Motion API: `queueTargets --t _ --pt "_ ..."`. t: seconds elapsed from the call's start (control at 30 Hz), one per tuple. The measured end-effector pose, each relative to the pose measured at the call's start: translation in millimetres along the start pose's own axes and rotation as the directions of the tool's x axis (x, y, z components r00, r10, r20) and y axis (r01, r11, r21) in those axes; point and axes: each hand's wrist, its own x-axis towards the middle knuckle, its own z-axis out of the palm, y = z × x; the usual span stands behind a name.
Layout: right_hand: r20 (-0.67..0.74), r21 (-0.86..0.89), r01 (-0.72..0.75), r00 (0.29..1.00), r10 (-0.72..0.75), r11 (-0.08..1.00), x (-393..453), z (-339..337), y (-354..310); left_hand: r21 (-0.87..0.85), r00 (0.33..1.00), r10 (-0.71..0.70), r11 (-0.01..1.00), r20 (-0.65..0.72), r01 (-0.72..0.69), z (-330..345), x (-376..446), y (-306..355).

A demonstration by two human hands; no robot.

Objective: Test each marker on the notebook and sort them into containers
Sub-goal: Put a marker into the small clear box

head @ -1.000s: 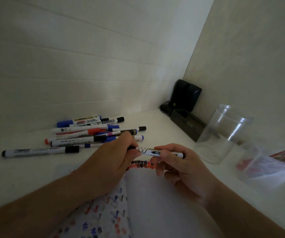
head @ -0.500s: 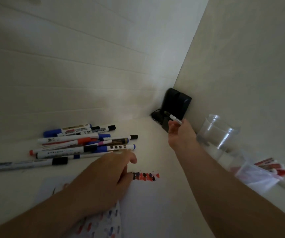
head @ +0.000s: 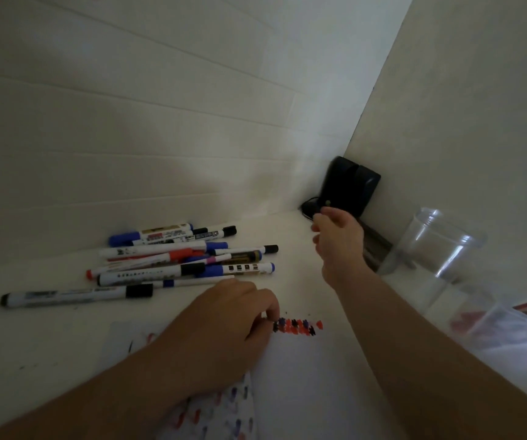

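A: Where are the markers?

B: A loose pile of markers [head: 176,258] lies on the white tabletop [head: 49,338] toward its far left edge, against the wall. They run roughly side by side, caps black, blue and red. One black-capped marker [head: 74,295] lies nearest, slightly apart from the rest.

A: And the notebook?

B: The notebook [head: 303,376] sits at the near edge, its open page white, with a short row of red, black and purple test marks [head: 297,326] at the top.

A: The hands?

B: The left hand [head: 224,325] rests on the page, fingers curled, fingertips touching the left end of the marks. Whether it pinches anything I cannot tell. The right hand [head: 340,239] is raised near the far right corner, fingers loosely bent; no marker shows in it.

A: Containers?

B: A clear plastic cup [head: 430,246] stands by the right edge, just beside that hand. Nearer, a blurred clear container [head: 506,328] holds something red. A black device [head: 349,185] fills the corner.
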Motion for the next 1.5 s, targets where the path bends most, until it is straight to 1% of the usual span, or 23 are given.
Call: queueTargets --t 0.03,0.07,0.1,0.13,0.17,0.2,0.27,0.4,0.47,0.53,0.63,0.67,0.8,0.87,0.9,0.97,1.03,1.07,1.1,1.17,1.27,1.37,1.5 --pt "0.164 -0.178 0.107 0.983 -0.077 0.978 -13 4 -1 0.003 1.0 0.003 1.0 -0.002 -0.003 0 0 0" --pt "0.345 -0.32 0.231 0.932 -0.115 0.919 -23 8 -3 0.007 1.0 0.012 1.0 -0.007 -0.012 0 0 0" --pt "0.512 -0.42 0.364 0.851 -0.114 0.831 -30 11 -5 0.011 1.0 0.023 1.0 -0.015 -0.023 0 1 0" --pt "0.642 -0.469 0.484 0.762 -0.091 0.739 -34 13 -7 0.015 0.999 0.032 0.999 -0.019 -0.032 0 0 1" --pt "0.726 -0.486 0.585 0.684 -0.073 0.649 -37 14 -7 0.018 0.999 0.038 0.999 -0.019 -0.038 0 1 0" --pt "0.769 -0.504 0.659 0.637 -0.058 0.558 -37 14 -5 0.021 0.999 0.042 0.999 -0.02 -0.041 1 0 -1" --pt "0.785 -0.536 0.71 0.618 -0.039 0.457 -35 13 -1 0.029 0.999 0.045 0.999 -0.022 -0.045 3 0 -4" --pt "0.762 -0.534 0.721 0.637 -0.119 0.442 -31 11 7 0.043 0.999 0.033 0.999 -0.018 -0.032 4 1 -5" --pt "0.77 -0.555 0.733 0.631 -0.092 0.393 -30 13 10 0.041 1.0 0.023 0.999 -0.019 -0.022 3 1 -4" --pt "0.756 -0.603 0.723 0.653 -0.046 0.337 -28 14 10 0.041 1.0 0.018 0.999 -0.007 -0.018 1 1 -1" --pt "0.751 -0.62 0.732 0.658 -0.056 0.283 -28 3 2 0.028 1.0 -0.009 1.0 -0.021 0.01 -2 0 2" --pt "0.745 -0.617 0.726 0.663 -0.074 0.304 -30 -6 -2 0.029 0.998 -0.031 0.999 -0.057 0.032 -2 0 3" --pt "0.689 -0.58 0.636 0.716 -0.109 0.509 -51 -52 -21 0.068 0.947 -0.111 0.988 -0.302 0.138 0 1 -1" --pt "0.697 -0.52 0.622 0.705 -0.13 0.586 -67 -66 -24 0.114 0.939 -0.119 0.98 -0.323 0.163 0 1 -2" --pt "0.682 -0.465 0.595 0.713 -0.163 0.656 -74 -69 -23 0.155 0.946 -0.098 0.976 -0.308 0.151 -1 2 -1" --pt "0.625 -0.255 0.47 0.747 -0.227 0.845 -90 -68 -18 0.212 0.963 -0.039 0.972 -0.265 0.097 1 1 1" --pt "0.587 0.068 0.227 0.778 -0.223 0.971 -98 -62 -4 0.2 0.969 0.006 0.979 -0.247 0.045 4 1 3" --pt "0.6 0.201 0.09 0.776 -0.196 0.975 -103 -58 2 0.19 0.97 0.018 0.981 -0.243 0.029 6 1 5" --pt "0.621 0.263 0.011 0.764 -0.178 0.965 -108 -54 7 0.17 0.976 0.019 0.985 -0.216 0.019 7 0 7" --pt "0.658 0.27 -0.013 0.732 -0.175 0.963 -120 -43 9 0.123 0.992 0.03 0.992 -0.122 -0.015 3 -1 12" --pt "0.635 0.299 -0.057 0.757 -0.154 0.953 -129 -36 11 0.151 0.998 0.055 0.987 -0.033 -0.05 -1 -4 17" --pt "0.63 0.312 -0.069 0.761 -0.152 0.948 -128 -41 13 0.122 0.999 0.036 0.992 -0.016 -0.034 -1 -4 17" --pt "0.659 0.283 -0.023 0.731 -0.177 0.959 -126 -50 12 0.041 0.999 0.019 0.999 -0.04 -0.018 -6 -2 19"
